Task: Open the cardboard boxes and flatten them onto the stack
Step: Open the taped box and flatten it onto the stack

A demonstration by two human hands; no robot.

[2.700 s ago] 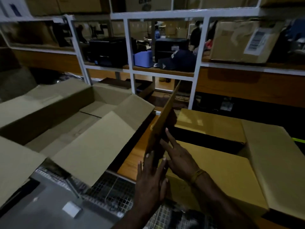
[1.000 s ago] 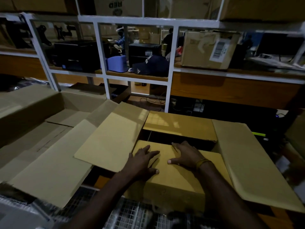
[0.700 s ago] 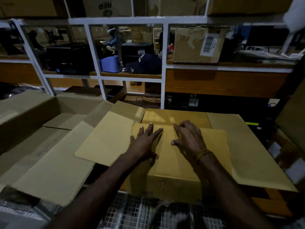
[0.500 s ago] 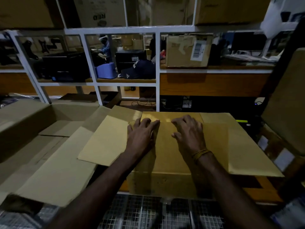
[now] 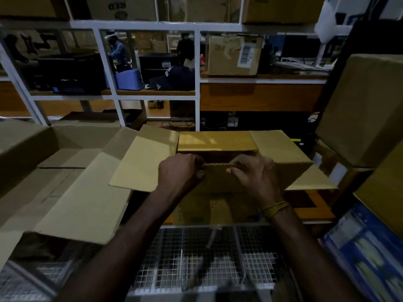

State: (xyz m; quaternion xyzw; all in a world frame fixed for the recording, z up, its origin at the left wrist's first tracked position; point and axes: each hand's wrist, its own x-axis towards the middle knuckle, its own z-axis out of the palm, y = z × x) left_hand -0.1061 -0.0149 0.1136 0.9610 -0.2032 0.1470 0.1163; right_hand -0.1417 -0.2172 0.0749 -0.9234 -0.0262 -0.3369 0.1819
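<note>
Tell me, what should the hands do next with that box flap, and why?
Probably lift the near flap up and fold it back toward the person. Both the left hand and the right hand already grip its top edge, while the left flap, right flap and far flap lie spread open, so only this one seems left.

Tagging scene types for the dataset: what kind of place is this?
Likely a warehouse or stockroom: white metal shelving holds a labelled carton, opened cardboard boxes lie around, and both hands grip a box flap.
</note>
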